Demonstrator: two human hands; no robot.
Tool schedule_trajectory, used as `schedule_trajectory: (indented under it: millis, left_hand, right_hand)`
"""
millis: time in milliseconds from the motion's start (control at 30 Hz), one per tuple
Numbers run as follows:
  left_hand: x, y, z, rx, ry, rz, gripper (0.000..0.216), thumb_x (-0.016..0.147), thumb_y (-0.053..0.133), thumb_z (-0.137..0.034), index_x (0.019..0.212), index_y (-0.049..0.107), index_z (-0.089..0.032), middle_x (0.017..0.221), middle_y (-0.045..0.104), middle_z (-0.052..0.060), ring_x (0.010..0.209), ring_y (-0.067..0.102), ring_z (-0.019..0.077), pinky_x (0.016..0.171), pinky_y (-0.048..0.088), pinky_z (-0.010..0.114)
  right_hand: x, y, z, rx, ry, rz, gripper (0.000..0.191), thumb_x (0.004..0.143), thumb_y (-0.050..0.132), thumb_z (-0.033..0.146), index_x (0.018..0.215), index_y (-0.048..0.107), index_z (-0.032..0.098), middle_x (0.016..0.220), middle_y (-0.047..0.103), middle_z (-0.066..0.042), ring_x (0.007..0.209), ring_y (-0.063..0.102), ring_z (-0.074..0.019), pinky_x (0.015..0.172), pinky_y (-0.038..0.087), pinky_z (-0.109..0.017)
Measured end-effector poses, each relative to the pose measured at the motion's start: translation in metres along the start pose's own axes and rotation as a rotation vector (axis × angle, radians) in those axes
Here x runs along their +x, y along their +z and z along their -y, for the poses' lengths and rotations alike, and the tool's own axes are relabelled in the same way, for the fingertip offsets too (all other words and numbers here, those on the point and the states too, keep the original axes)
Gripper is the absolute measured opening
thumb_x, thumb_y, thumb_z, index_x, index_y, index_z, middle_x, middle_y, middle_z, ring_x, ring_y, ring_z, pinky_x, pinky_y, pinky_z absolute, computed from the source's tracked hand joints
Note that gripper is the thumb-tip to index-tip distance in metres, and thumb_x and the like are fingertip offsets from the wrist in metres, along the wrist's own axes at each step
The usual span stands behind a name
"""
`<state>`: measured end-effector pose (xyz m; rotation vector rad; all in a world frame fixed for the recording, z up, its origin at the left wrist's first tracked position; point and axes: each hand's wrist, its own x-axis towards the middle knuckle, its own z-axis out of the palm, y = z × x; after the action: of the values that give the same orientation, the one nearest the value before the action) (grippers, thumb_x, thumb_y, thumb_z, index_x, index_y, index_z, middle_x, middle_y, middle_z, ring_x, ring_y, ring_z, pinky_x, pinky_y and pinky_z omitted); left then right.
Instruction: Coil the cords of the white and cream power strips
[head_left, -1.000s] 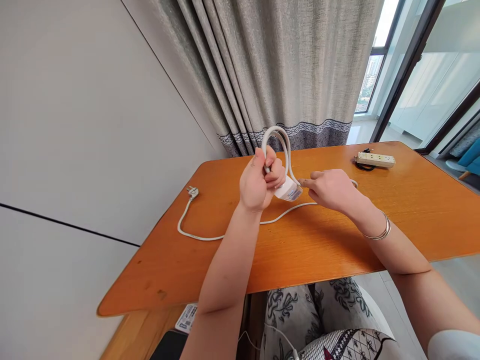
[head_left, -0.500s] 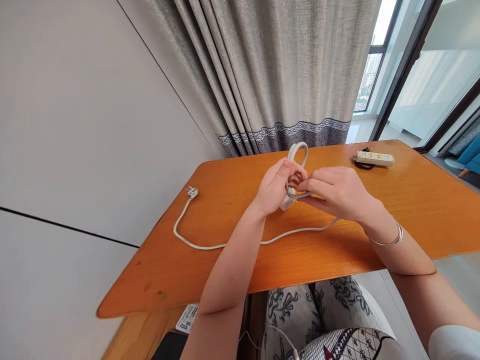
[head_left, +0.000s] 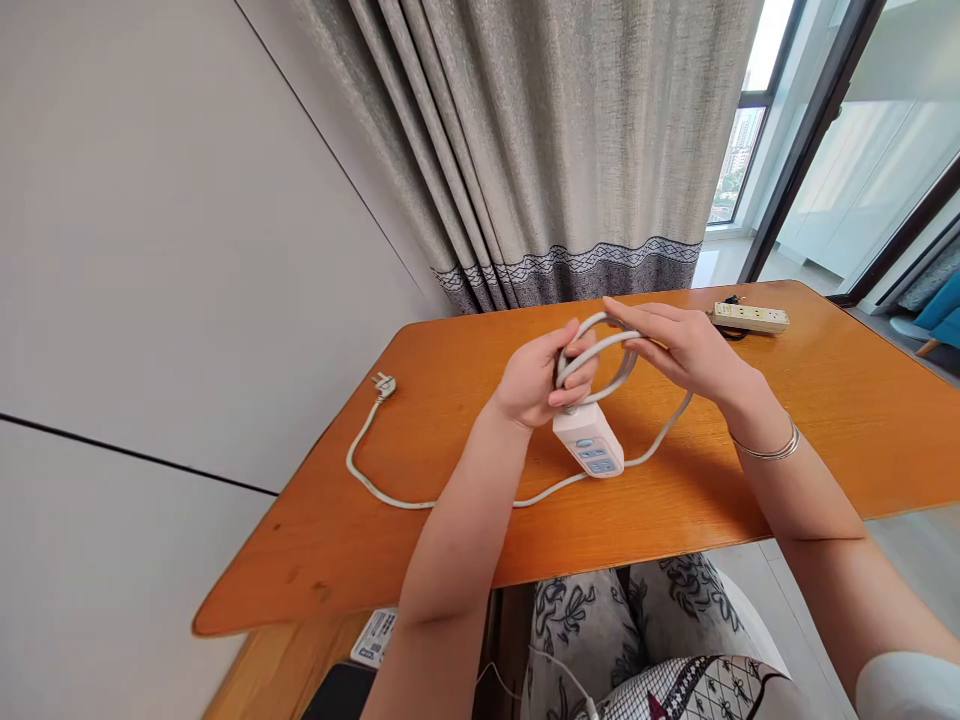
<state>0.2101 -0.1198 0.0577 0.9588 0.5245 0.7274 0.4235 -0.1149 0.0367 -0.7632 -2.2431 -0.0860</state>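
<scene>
Loops of white power cord are gathered between my two hands above the table. My left hand is closed around the left side of the coil. Just below it hangs a white power strip with its pale blue sockets facing me. My right hand holds the right side of the loops between thumb and straight fingers. From there the cord drops behind the strip and runs left across the tabletop. It ends in a white plug lying near the left edge.
The orange wooden table spans the view. At its far right lies a cream power strip with a black cord. Behind hangs a grey curtain. A white wall panel rises at left, and my knees are under the front edge.
The white power strip has swung out into full view below my left hand. My right hand has moved up, and the loops now lie wider between both hands.
</scene>
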Motion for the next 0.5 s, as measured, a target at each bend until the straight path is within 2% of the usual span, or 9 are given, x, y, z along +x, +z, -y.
schedule_trajectory:
  millis: [100,200,300,400,500]
  left_hand:
    - [0.000,0.003,-0.003,-0.118,-0.007,-0.058,0.055,0.110,0.013,-0.030,0.061,0.035,-0.018,0.042,0.032,-0.007,0.022,0.021,0.0029,0.030,0.017,0.014]
    - [0.003,0.005,-0.002,-0.175,-0.018,-0.095,0.058,0.110,0.012,-0.030,0.060,0.039,-0.017,0.044,0.029,-0.008,0.023,0.019,0.0013,0.031,0.015,0.013]
    - [0.006,0.004,0.000,-0.189,-0.040,-0.103,0.058,0.110,0.014,-0.031,0.059,0.038,-0.017,0.044,0.028,-0.008,0.023,0.019,0.0011,0.031,0.015,0.013]
    - [0.007,0.004,0.001,-0.184,-0.067,-0.114,0.055,0.110,0.018,-0.031,0.059,0.037,-0.018,0.045,0.028,-0.008,0.024,0.019,0.0019,0.031,0.016,0.014]
    - [0.009,0.003,0.002,-0.178,-0.077,-0.132,0.053,0.109,0.021,-0.030,0.061,0.038,-0.018,0.045,0.027,-0.008,0.025,0.019,0.0025,0.031,0.017,0.014]
  right_hand:
    - [0.002,0.009,0.000,0.042,0.088,-0.001,0.055,0.109,0.033,0.046,0.154,0.048,0.019,0.112,0.069,-0.012,0.090,0.067,-0.0192,0.083,0.055,-0.033]
    - [0.006,0.018,0.004,0.190,0.156,-0.022,0.051,0.110,0.030,0.045,0.145,0.053,0.016,0.114,0.069,-0.013,0.081,0.066,-0.0168,0.081,0.056,-0.033]
    - [0.008,0.022,0.006,0.313,0.202,-0.003,0.046,0.110,0.032,0.044,0.135,0.055,0.014,0.105,0.069,-0.010,0.069,0.065,-0.0131,0.072,0.055,-0.028]
    - [0.008,0.023,0.003,0.255,0.205,-0.010,0.044,0.109,0.034,0.044,0.127,0.059,0.013,0.098,0.070,-0.008,0.066,0.064,-0.0126,0.069,0.053,-0.027]
    - [0.007,0.026,-0.002,0.083,0.170,-0.078,0.045,0.110,0.033,0.044,0.126,0.064,0.014,0.098,0.070,-0.010,0.075,0.066,-0.0159,0.075,0.052,-0.030]
